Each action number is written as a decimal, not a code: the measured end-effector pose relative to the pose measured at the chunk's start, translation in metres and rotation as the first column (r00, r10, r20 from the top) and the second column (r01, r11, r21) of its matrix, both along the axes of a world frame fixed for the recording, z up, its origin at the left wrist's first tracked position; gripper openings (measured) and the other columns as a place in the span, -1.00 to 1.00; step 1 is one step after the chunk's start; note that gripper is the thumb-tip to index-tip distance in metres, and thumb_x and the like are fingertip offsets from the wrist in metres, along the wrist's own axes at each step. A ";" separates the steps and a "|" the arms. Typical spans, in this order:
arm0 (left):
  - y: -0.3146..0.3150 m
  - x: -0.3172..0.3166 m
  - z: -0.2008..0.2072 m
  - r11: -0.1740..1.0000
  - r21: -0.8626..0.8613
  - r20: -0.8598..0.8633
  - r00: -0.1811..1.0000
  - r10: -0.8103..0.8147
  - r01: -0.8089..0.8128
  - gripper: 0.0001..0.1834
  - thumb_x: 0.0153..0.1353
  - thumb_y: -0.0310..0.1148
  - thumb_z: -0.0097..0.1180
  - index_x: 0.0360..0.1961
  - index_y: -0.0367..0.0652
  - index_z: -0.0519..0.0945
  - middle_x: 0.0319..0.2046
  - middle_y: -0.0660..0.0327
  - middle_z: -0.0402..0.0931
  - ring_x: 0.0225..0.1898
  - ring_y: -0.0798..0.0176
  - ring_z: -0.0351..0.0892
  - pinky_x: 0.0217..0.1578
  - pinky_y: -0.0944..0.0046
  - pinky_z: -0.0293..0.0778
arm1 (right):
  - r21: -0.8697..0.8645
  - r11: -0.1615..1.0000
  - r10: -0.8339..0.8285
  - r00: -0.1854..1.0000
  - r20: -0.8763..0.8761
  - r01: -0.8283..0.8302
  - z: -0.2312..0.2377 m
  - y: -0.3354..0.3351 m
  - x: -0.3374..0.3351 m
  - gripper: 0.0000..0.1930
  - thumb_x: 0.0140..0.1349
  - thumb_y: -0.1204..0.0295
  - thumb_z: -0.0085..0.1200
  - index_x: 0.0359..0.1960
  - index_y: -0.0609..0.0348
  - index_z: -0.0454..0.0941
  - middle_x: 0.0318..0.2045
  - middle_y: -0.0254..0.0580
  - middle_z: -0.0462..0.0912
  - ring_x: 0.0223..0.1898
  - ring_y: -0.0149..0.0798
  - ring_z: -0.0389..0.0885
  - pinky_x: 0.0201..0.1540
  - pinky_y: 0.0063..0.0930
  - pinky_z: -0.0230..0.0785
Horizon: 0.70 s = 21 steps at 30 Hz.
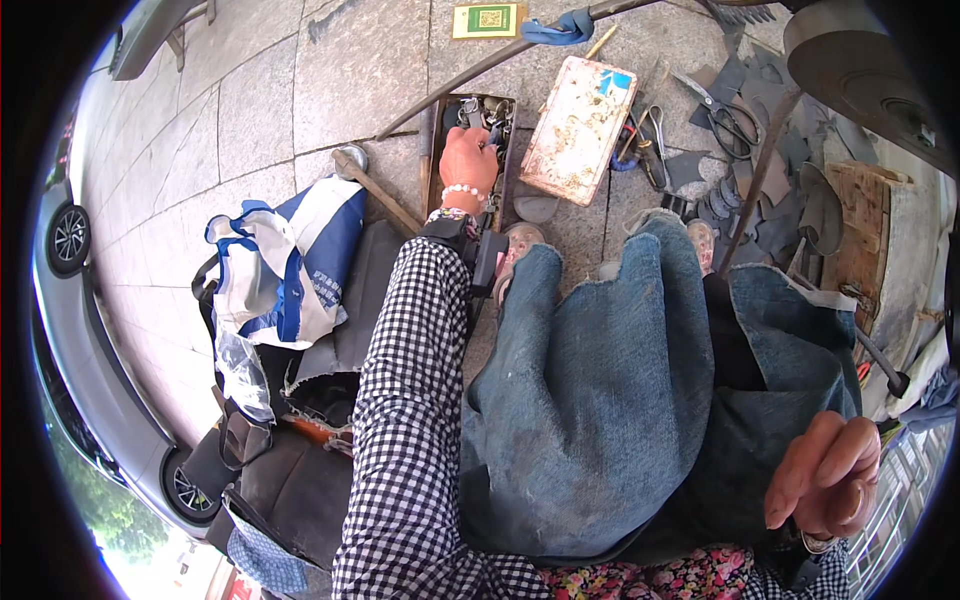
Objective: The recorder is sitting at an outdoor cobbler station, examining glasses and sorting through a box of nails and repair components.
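Observation:
My left hand (pixel 468 160) reaches down into a narrow open box (pixel 436 190) of small metal parts (pixel 492 108). Its fingers curl downward, and whatever they may hold is hidden. A beaded bracelet (pixel 462 190) circles that wrist. Just right of the box, a worn, rust-stained white lid or board (pixel 578 130) lies at a slant. Over by the right side of my lap, my right hand (pixel 828 475) is raised with its fingers curled closed; I cannot make out anything in them. A blue denim cloth (pixel 600 400) drapes across my lap between the hands.
Scissors (pixel 735 128), pliers (pixel 655 150) and dark scraps (pixel 775 110) litter the paving ahead right. A wooden-handled hammer (pixel 375 185) lies left of the box. A blue-white bag (pixel 325 240) rests on a black seat (pixel 300 500). Machine parts (pixel 870 80) overhang the far right. A car (pixel 110 350) stands left.

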<state>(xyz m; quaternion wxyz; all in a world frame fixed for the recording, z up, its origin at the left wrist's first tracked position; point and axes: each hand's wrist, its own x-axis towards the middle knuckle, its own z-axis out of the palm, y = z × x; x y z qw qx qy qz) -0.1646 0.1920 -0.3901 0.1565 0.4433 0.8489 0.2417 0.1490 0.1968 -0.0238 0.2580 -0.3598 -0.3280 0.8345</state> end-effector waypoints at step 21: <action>-0.044 -0.044 0.031 0.838 -0.228 0.930 0.143 0.338 -0.497 -0.91 0.04 -0.55 -0.04 -0.39 -0.16 0.38 -0.54 0.21 0.46 -0.56 0.31 0.51 -0.64 0.43 0.39 | 0.001 1.000 -0.002 1.000 -0.022 0.002 0.003 -0.003 0.004 -0.76 0.12 0.40 -0.01 -0.42 0.31 0.22 -0.49 0.03 0.34 -0.56 -0.19 0.49 -0.55 -0.40 0.53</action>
